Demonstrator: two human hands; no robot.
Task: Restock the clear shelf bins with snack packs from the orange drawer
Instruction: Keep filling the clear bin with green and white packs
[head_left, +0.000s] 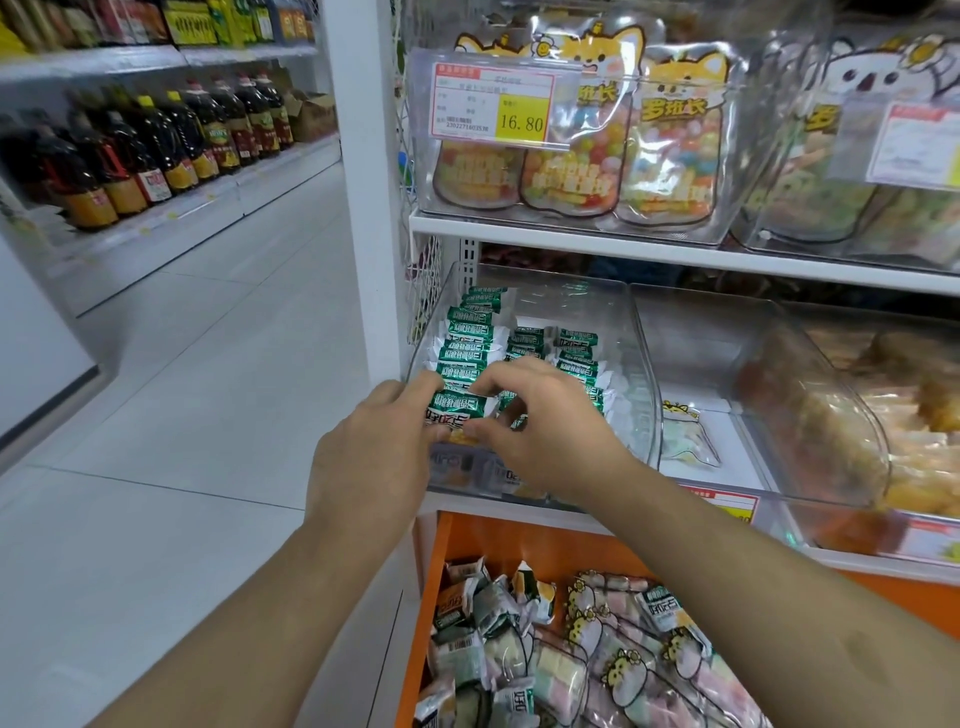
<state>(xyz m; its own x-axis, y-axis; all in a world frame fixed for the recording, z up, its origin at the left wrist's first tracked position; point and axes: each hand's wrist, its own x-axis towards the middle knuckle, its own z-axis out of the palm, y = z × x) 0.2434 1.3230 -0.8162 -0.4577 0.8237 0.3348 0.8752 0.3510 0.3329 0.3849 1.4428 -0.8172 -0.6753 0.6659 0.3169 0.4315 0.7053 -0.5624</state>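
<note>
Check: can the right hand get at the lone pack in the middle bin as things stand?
Probably yes, once freed. The middle bin is open on top and the lone pack lies uncovered at its bottom, just beside the right hand. But that hand, with the left hand, is pinching a green pack.

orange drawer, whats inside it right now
The orange drawer holds loose green-and-white snack packs and pastel flower-print bags. Anything beneath that pile is covered.
</note>
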